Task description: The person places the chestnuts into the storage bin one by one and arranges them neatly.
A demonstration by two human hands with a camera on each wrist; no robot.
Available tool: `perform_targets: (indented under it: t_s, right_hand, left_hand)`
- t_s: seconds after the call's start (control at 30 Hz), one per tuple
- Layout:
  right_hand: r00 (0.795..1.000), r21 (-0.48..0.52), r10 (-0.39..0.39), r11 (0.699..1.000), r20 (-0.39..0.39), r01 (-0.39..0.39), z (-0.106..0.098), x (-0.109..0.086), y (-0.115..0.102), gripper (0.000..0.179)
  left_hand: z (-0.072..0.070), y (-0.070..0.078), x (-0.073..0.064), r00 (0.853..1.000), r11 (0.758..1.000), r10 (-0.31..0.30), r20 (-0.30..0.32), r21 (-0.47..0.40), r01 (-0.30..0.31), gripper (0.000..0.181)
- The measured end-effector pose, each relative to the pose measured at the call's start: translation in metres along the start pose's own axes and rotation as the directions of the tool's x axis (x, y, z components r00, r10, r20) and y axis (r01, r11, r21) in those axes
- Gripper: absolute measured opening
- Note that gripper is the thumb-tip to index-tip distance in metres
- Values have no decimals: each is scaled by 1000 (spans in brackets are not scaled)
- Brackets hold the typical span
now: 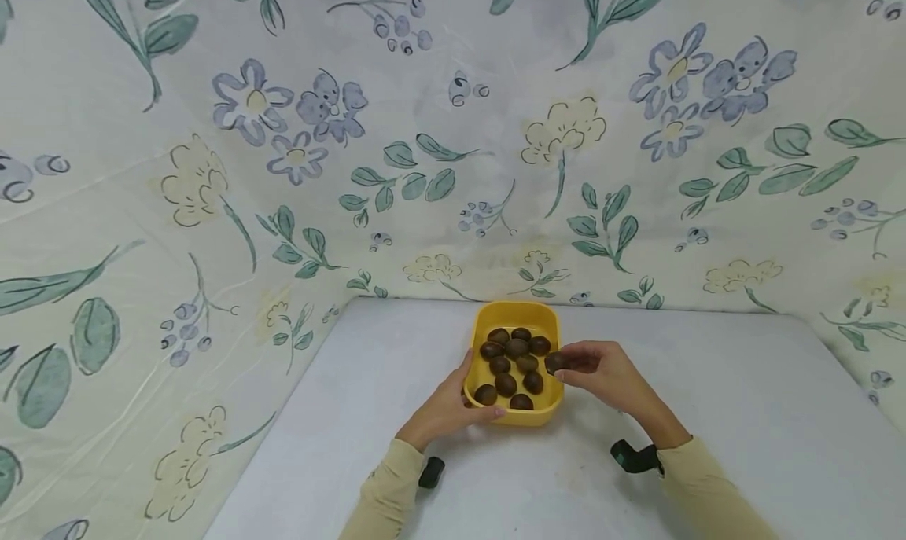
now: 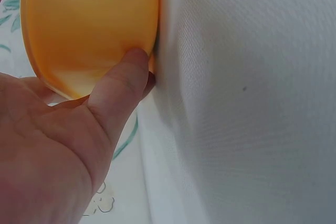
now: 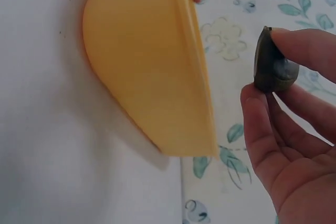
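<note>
A yellow tub (image 1: 515, 418) with rounded corners holds several dark brown, rounded pieces (image 1: 517, 348), whose kind I cannot tell. My left hand (image 1: 447, 402) grips its near left corner, thumb on the front rim and fingers at the left side. In the left wrist view, the thumb (image 2: 122, 85) presses against the tub's wall (image 2: 89, 30). Above the tub's right rim, my right hand (image 1: 602, 375) pinches one dark piece (image 1: 555, 362) between thumb and fingers. Up close in the right wrist view, that piece (image 3: 274, 66) looks shiny, with a pointed tip and one flatter side.
The tub stands on a white tabletop (image 1: 637, 367), toward its far edge. Behind and to the left hangs a floral cloth (image 1: 439, 210). Black wrist devices (image 1: 635, 457) sit under both forearms, near the beige sleeves (image 1: 708, 485).
</note>
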State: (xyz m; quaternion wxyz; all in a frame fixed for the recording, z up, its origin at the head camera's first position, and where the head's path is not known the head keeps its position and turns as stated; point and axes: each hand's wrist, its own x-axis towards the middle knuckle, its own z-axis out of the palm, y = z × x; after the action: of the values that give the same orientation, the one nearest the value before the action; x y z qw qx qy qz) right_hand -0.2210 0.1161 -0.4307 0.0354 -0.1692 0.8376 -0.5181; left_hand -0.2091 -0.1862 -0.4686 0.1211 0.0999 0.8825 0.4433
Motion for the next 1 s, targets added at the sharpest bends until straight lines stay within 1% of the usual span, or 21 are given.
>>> perform_targets:
  t_s: [0.1, 0.33, 0.53, 0.67, 0.8, 1.0]
  right_hand:
    - [1000, -5, 3, 1000, 11, -3, 10, 8, 2, 40]
    - [1000, -72, 3, 997, 27, -1, 29, 23, -1, 41]
    - [999, -78, 32, 996, 25, -30, 39, 36, -8, 40]
    - [999, -79, 31, 996, 17, -29, 45, 44, -10, 40]
    - [999, -81, 52, 995, 14, -51, 52, 52, -12, 36]
    - [996, -94, 74, 993, 54, -69, 63, 65, -15, 28]
  left_hand:
    - [0, 0, 1, 1000, 1000, 8, 5, 3, -8, 123]
    - [1, 0, 1, 1000, 1000, 14, 3, 9, -14, 123]
    - [0, 0, -1, 1000, 1000, 10, -4, 15, -10, 123]
    - [0, 1, -1, 1000, 1000, 13, -5, 20, -13, 124]
    - [0, 1, -2, 1000, 999, 20, -7, 25, -20, 123]
    - [0, 1, -1, 999, 999, 35, 0, 18, -35, 122]
